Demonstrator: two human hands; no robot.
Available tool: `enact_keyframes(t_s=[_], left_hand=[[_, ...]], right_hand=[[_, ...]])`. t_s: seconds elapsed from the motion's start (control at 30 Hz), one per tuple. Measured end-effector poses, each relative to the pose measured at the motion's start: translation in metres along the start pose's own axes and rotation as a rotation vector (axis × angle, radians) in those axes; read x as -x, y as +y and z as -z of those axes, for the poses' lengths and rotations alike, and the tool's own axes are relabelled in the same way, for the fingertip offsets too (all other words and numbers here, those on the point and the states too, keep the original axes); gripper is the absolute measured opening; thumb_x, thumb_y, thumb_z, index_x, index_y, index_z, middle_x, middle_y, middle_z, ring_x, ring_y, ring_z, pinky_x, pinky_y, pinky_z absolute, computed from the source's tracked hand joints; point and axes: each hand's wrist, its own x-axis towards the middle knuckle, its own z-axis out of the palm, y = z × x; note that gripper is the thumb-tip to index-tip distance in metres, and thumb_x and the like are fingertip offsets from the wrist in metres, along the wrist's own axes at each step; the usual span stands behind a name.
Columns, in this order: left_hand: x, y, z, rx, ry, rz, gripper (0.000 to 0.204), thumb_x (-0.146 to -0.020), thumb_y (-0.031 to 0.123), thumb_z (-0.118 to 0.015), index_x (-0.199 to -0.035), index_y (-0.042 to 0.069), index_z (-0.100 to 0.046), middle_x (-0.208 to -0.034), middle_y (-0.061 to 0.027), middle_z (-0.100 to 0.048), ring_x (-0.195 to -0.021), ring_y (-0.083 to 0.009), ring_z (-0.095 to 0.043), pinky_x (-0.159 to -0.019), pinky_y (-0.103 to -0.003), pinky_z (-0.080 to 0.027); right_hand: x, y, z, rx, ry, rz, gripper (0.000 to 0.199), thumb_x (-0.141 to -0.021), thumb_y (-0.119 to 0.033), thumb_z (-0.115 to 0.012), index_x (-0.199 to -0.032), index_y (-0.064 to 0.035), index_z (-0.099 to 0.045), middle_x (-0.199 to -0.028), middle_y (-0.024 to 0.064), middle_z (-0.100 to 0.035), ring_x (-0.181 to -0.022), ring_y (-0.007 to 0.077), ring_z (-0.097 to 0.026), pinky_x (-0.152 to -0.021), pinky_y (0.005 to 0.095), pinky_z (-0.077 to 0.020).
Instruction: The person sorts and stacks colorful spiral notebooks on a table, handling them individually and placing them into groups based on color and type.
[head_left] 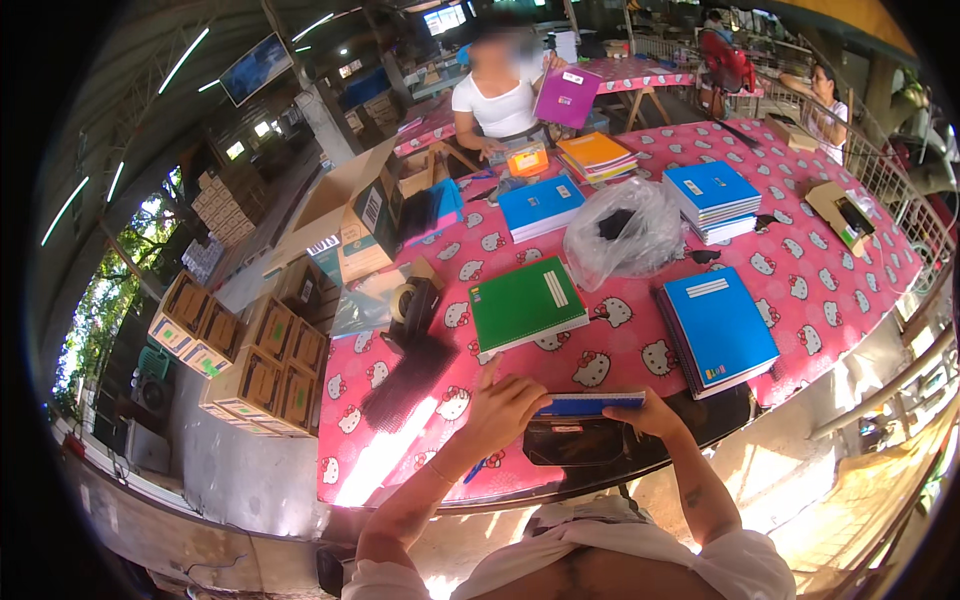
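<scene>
Blue notebook (592, 405) seen edge-on near the middle of the near edge of the pink-covered worktop (815, 340); right hand (652, 413) pinches its right end, thumb on the side facing the wearer; left hand (506, 410) at its left end, index finger stretched forward, the rest half-curled; cannot tell whether they grip. Black case (580, 443) just nearer the edge; green notebook (530, 303) lies flat beyond the left hand; blue notebook stack (720, 330) by the near edge, to the right; tape dispenser (408, 312) toward the left edge; clear plastic bag (628, 240) farther in, between other blue piles; at the far edge a person in white (500, 102) holds up a purple notebook (568, 95).
</scene>
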Motion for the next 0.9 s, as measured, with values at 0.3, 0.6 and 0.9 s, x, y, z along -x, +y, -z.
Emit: enact_keyframes(t_s=[0.3,0.6,0.9], left_hand=[[0.038,0.038,-0.078,-0.234,-0.063,0.18,0.081,-0.09,0.05,-0.063,-0.14,-0.009,-0.039,-0.146,-0.0327,-0.037,-0.14,-0.0495,-0.033,-0.114,-0.066,-0.022],[0.056,0.029,-0.104,-0.319,-0.02,0.126,0.081,-0.094,0.056,-0.051,-0.144,-0.007,-0.041,-0.152,-0.0286,-0.037,-0.147,-0.0425,-0.028,-0.116,-0.064,-0.019],[0.046,0.042,-0.093,-0.141,-0.107,-0.119,0.078,-0.097,0.051,-0.049,-0.147,-0.008,-0.034,-0.154,-0.0311,-0.031,-0.147,-0.0456,-0.026,-0.116,-0.064,-0.018]], right_hand=[[-0.003,0.044,0.009,0.072,0.103,-0.081,0.031,-0.09,-0.01,-0.074,-0.119,0.0013,-0.069,-0.099,0.0038,-0.073,-0.089,0.0083,-0.062,-0.078,0.027,-0.0514],[-0.006,0.011,-0.001,0.13,0.089,-0.146,0.032,-0.09,-0.01,-0.073,-0.12,-0.001,-0.069,-0.093,0.004,-0.072,-0.084,0.0099,-0.064,-0.075,0.027,-0.0514],[-0.01,0.033,-0.003,0.012,0.093,-0.023,0.041,-0.092,-0.005,-0.069,-0.131,0.0004,-0.061,-0.103,0.0039,-0.069,-0.093,0.0092,-0.061,-0.08,0.0265,-0.0522]])
